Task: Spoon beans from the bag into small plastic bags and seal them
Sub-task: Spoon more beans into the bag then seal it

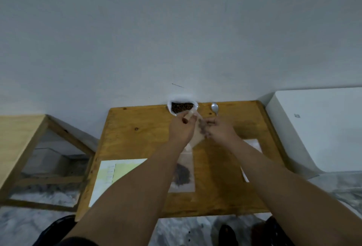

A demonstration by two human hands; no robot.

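A white bag of dark beans [181, 107] stands open at the far edge of the wooden table [137, 136]. My left hand [181, 128] and my right hand [219, 130] both pinch a small clear plastic bag [199, 132] with some beans inside, held between them just in front of the bean bag. A metal spoon [214, 108] lies on the table to the right of the bean bag, touched by neither hand. Another small clear bag with beans [183, 176] lies flat on the table under my left forearm.
A sheet of white and yellow paper [111, 173] lies at the table's near left. Clear flat plastic [254, 145] shows under my right forearm. A wooden frame [23, 143] stands to the left, a white box [317, 128] to the right, a wall behind.
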